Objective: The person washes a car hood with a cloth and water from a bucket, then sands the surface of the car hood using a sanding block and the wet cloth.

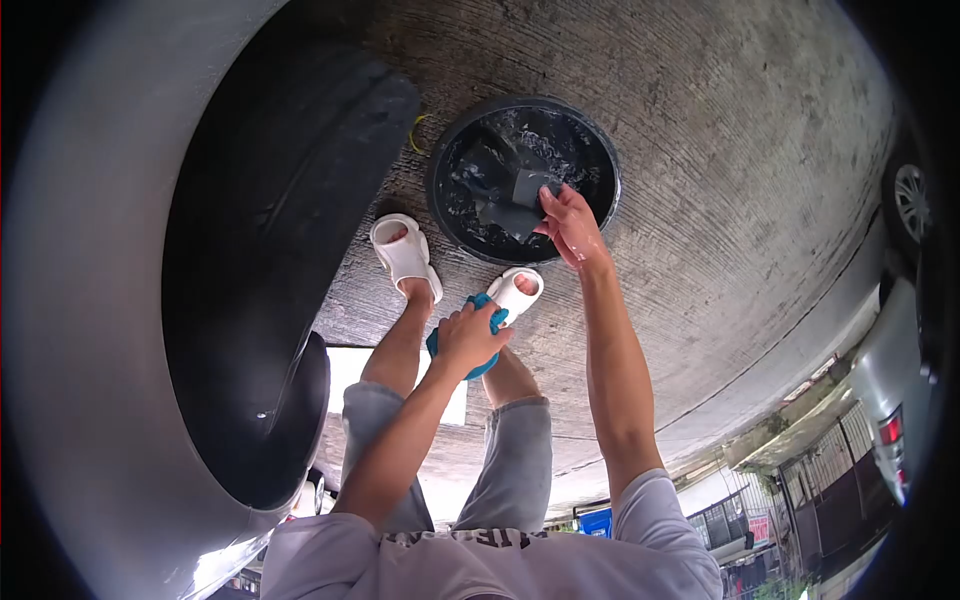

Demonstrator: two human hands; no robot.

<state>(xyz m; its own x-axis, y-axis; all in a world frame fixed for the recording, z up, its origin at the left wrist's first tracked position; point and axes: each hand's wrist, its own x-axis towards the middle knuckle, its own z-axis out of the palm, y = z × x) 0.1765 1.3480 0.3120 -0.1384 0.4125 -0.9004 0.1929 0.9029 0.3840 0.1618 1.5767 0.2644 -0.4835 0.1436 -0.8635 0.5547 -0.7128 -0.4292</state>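
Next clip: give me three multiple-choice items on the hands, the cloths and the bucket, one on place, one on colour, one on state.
1. Where is the right hand?
A. over the bucket
B. on the tyre
C. on a knee

2. What colour is the cloth in the left hand?
A. white
B. blue
C. red

3. What state is the grey cloth in?
A. dry on the ground
B. hung on the car
C. wet, in the water

Answers: 1 A, its fingers reach in over the bucket's rim. 2 B, blue shows around the closed fingers. 3 C, it lies in the rippled water under the right hand.
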